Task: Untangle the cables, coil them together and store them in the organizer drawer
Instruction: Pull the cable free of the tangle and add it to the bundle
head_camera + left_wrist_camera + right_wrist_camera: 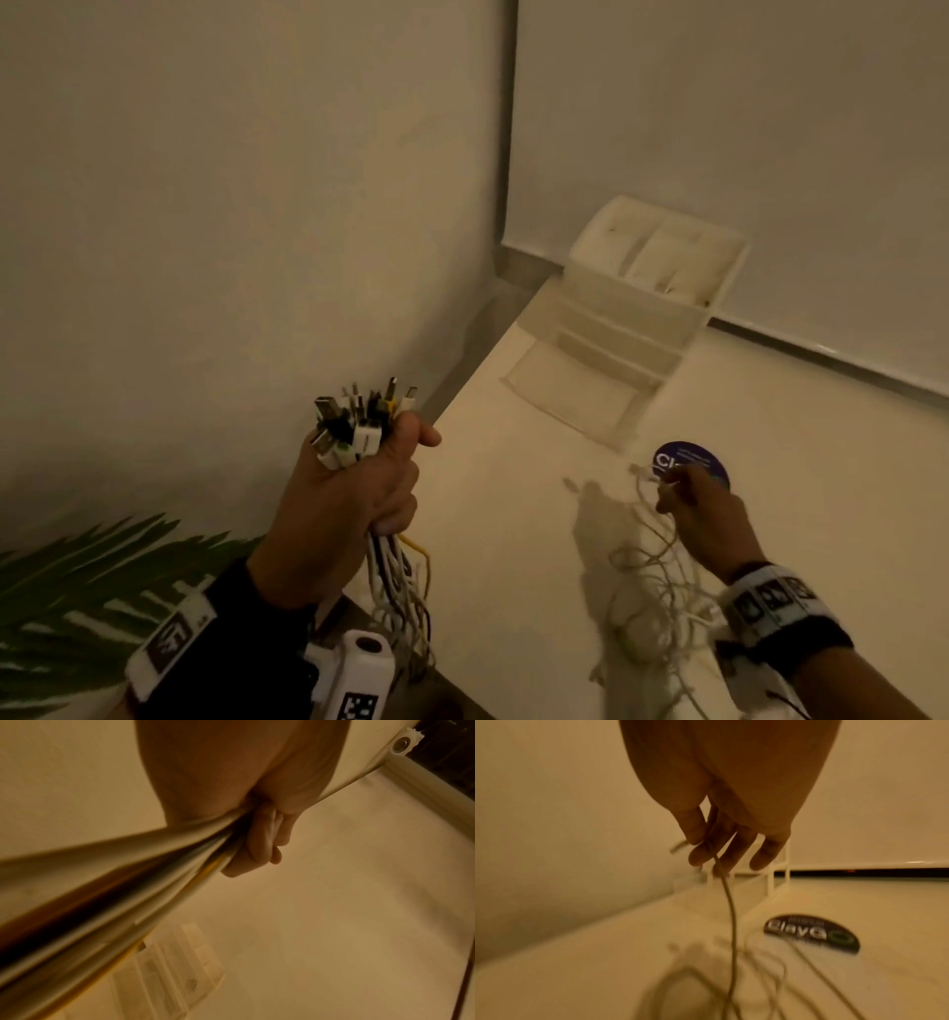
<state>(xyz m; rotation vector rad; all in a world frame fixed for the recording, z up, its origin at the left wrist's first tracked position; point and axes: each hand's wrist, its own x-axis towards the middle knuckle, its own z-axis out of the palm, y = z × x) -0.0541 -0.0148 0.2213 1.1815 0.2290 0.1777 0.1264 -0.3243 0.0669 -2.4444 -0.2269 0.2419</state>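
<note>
Plant fronds (77, 580) at far left. The left hand (339, 509), raised beside the table's (513, 539) left edge, is clenched round a bundle of cables (359, 426), plugs upward, cords hanging below the fist. On the table, tangled loose cables (662, 586) lie beneath the right hand (703, 519), which pinches one pale cable (727, 896) between thumb and fingers. Beyond sit a dark round sticker (693, 460) and the organizer (642, 303), its lowest drawer (570, 395) open.
</note>
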